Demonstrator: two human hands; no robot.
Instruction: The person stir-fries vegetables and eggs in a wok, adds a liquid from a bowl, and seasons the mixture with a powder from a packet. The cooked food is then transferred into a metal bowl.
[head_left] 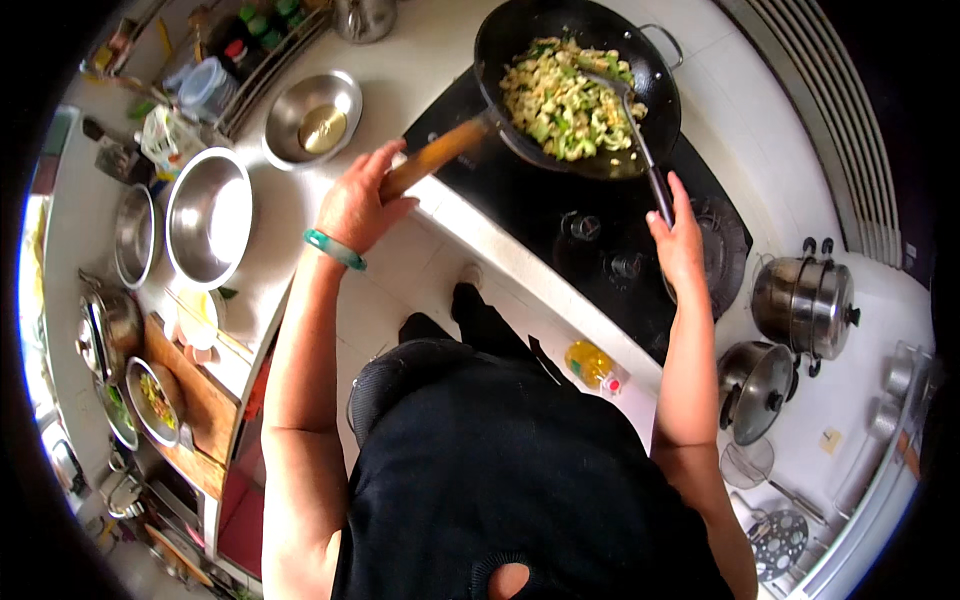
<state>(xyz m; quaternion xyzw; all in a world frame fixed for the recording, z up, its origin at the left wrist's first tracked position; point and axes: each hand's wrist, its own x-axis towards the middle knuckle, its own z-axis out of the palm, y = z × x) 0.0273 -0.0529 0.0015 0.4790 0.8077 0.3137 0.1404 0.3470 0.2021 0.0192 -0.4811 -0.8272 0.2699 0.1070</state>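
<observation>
A black wok (490, 60) sits at the far end of the dark stovetop, tilted in view. Chopped pale and green food (560, 95) fills much of it. My left hand (362, 200), with a green bangle at the wrist, grips the end of the wok's wooden handle (440, 155), which looks blurred. My right hand (680, 240) is closed around the dark handle of a metal spatula (640, 135). The spatula's head rests among the food and is partly covered by it.
The black glass stovetop (540, 220) has a bare burner on the right. Steel bowls (210, 220) and a bowl with yellowish liquid (312, 120) stand left. Lidded pots (800, 305) are at right. An oil bottle (590, 365) stands below the counter edge.
</observation>
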